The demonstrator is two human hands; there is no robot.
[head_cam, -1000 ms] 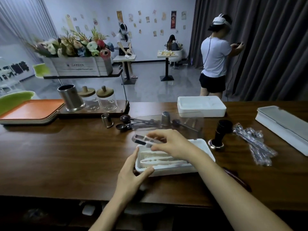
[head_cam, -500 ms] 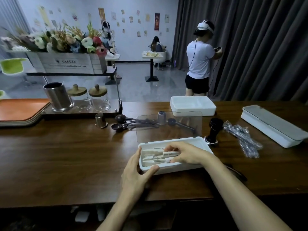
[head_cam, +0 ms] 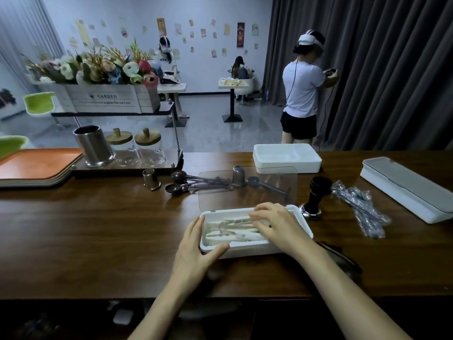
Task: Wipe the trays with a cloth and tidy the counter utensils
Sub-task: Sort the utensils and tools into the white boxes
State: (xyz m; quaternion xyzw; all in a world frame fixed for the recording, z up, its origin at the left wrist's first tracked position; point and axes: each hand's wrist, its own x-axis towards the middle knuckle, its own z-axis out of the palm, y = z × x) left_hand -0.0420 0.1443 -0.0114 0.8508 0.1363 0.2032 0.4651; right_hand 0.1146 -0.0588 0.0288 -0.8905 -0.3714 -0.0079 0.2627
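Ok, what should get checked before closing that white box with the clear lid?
1. Clear lid stands open behind the white box: ok.
2. Left hand steadies the box's left corner: ok.
3. Right hand is out of the box: not ok, it lies on the utensils inside.
4. Utensils lie flat below the rim: cannot tell.
5. Loose spoons on the counter put away: not ok.
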